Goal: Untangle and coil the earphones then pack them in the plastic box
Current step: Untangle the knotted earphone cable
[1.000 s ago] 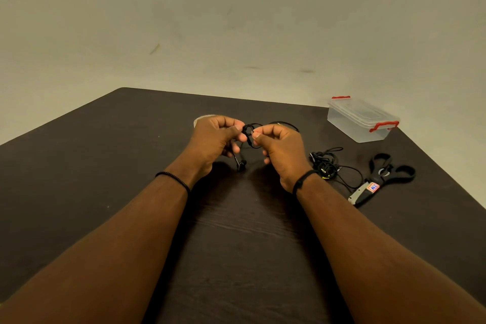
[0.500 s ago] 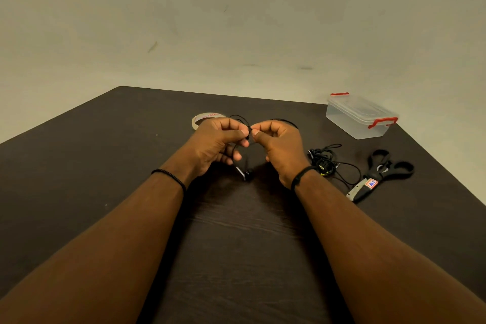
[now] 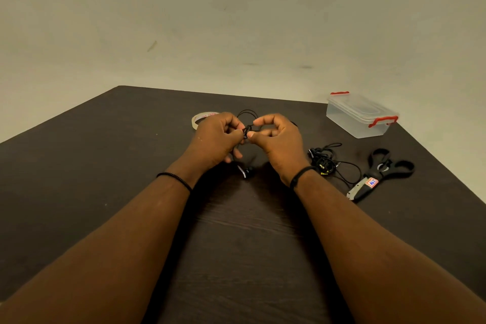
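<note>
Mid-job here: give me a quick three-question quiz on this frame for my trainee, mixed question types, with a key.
1. True or false: the plastic box has its lid on.
2. Multiple choice: what lies on the table between the right hand and the scissors? A) a roll of tape B) a second tangle of earphones C) a pen
3. Fill in: both the left hand and the right hand pinch the black ____ of the earphones held above the table.

Key: 1 true; 2 B, the second tangle of earphones; 3 cable.
</note>
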